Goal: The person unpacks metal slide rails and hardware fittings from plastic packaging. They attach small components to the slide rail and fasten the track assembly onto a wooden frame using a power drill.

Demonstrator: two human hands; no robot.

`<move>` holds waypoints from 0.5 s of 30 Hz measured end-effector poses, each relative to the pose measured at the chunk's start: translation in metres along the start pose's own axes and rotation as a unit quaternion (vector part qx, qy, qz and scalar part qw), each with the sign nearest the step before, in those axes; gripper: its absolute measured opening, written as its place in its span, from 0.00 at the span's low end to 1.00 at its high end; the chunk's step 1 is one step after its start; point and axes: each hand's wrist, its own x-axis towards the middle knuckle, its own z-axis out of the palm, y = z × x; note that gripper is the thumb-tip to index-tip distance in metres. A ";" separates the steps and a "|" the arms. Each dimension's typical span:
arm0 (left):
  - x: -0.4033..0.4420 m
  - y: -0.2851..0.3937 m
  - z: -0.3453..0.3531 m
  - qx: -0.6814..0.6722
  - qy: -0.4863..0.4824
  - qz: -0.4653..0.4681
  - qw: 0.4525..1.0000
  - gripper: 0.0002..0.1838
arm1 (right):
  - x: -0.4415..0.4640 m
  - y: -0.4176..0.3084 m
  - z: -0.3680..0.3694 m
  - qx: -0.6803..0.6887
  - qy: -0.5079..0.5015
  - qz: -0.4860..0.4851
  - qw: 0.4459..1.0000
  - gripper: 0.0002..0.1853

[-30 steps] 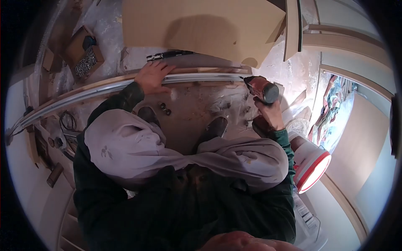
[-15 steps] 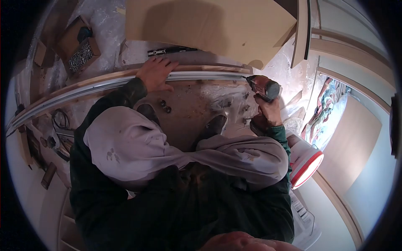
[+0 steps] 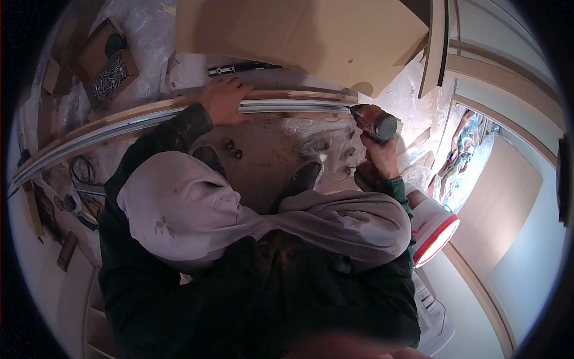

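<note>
- The left hand [image 3: 226, 100], near 11 o'clock of the view, lies over the metal rail [image 3: 293, 106] with its fingers a little spread. It seems placed so to keep the rail steady; how hard it presses, I cannot tell.
- The right hand [image 3: 384, 154], between 2 and 3 o'clock, is wrapped around the handle of the power drill [image 3: 375, 122]. The finger on the trigger side is hidden from me.
- The drill has its nose turned towards 10 o'clock, at the rail's end. The grip from below probably lets the wrist hold this angle. Whether the tip touches the metal, I cannot tell.
- The rail runs in a curve from 9 to 1 o'clock, beside a wooden strip [image 3: 311, 94], which perhaps gives it support.
- At 10 o'clock stands an open box [image 3: 130, 67] with many small screws [image 3: 109, 78], maybe left open for easy taking.
- A brown board [image 3: 287, 36] is at 12 o'clock, beyond the rail.
- At 4 o'clock, a white bucket [image 3: 424, 218] with a red rim is beside the right sleeve [image 3: 402, 200].
</note>
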 end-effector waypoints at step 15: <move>0.007 0.001 0.003 -0.030 0.028 0.010 0.999 0.38 | 0.013 0.007 -0.006 -0.116 -0.003 -0.082 0.990 0.22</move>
